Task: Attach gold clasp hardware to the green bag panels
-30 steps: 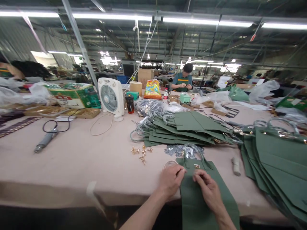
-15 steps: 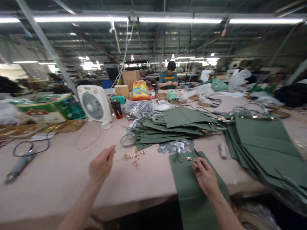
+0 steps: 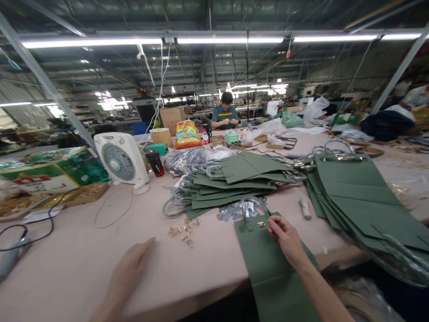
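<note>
My right hand (image 3: pixel 284 237) is closed in a pinch at the top of a green bag panel (image 3: pixel 268 273), beside the foot of its handle (image 3: pixel 264 206). What its fingertips grip is too small to make out. A small gold metal fitting (image 3: pixel 261 224) sits on the panel just left of those fingers. The panel hangs over the table's front edge. My left hand (image 3: pixel 132 268), blurred by motion, is above the table with its fingers stretched forward and nothing visible in them. Several small gold hardware pieces (image 3: pixel 185 232) lie loose beyond its fingertips.
Stacked green bag panels (image 3: pixel 248 167) lie ahead, more (image 3: pixel 355 188) at right. A white fan (image 3: pixel 122 161), a dark bottle (image 3: pixel 154 162) and a handheld tool (image 3: pixel 13 257) stand or lie leftward. A grey roll (image 3: pixel 304 209) is near the right stack. Another person (image 3: pixel 225 114) sits across.
My left hand has drawn back toward me and lower, away from the gold pieces. My right hand stays pinched at the panel's top. The whole view has shifted slightly.
</note>
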Demonstrator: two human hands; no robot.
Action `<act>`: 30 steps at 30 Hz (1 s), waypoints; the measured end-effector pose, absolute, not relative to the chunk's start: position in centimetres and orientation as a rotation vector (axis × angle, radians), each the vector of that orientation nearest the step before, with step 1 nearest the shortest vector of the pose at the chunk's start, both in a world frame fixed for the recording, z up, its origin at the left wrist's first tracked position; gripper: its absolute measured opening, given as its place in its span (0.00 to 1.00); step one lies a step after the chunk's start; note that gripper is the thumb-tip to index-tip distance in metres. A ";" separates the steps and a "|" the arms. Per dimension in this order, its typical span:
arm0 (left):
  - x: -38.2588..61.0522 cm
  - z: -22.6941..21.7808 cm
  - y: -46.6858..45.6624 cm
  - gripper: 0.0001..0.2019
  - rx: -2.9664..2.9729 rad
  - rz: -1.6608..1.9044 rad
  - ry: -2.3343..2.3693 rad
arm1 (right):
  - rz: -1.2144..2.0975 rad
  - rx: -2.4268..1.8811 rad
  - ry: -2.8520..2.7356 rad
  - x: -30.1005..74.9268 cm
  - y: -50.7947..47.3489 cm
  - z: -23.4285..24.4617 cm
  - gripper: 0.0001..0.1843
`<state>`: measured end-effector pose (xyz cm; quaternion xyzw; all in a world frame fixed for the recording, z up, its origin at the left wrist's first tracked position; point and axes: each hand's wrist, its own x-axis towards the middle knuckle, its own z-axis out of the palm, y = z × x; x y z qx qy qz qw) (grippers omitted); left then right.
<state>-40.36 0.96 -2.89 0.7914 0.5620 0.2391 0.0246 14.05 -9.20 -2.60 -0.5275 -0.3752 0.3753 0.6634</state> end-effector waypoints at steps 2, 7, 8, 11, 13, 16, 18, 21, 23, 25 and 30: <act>-40.1 -2.6 0.9 0.24 2.402 0.727 1.786 | 0.773 -1.296 -0.940 15.0 -8.7 -2.7 0.23; -39.5 -1.9 0.7 0.29 2.386 0.638 1.874 | 0.692 -1.388 -0.988 16.5 -7.8 -3.9 0.25; -39.4 -1.9 0.8 0.28 2.418 0.624 1.884 | 0.693 -1.390 -0.982 16.6 -7.8 -4.1 0.24; -39.5 -1.9 1.0 0.26 2.521 0.594 1.906 | 0.706 -1.393 -0.983 16.6 -7.9 -4.1 0.23; -39.7 -1.7 1.2 0.26 2.589 0.546 1.877 | 0.711 -1.395 -1.001 16.5 -8.1 -3.9 0.24; -40.5 -1.3 1.5 0.25 2.709 0.417 1.779 | 0.714 -1.396 -1.028 16.4 -8.2 -3.7 0.25; -40.8 -0.9 1.7 0.24 2.798 0.390 1.727 | 0.723 -1.402 -1.042 16.3 -8.3 -3.5 0.24; -39.3 -0.3 1.5 0.23 2.868 0.590 1.712 | 0.680 -1.393 -1.073 16.2 -8.2 -3.3 0.22; -36.2 0.0 1.0 0.21 2.835 0.791 1.678 | 0.615 -1.390 -1.109 16.2 -8.0 -3.2 0.22; -31.3 0.2 -0.1 0.20 2.776 0.934 1.552 | 0.587 -1.404 -1.147 16.2 -7.8 -3.2 0.22; -15.0 0.2 -3.6 0.21 2.590 1.029 1.016 | 0.626 -1.441 -1.161 16.4 -7.7 -3.5 0.24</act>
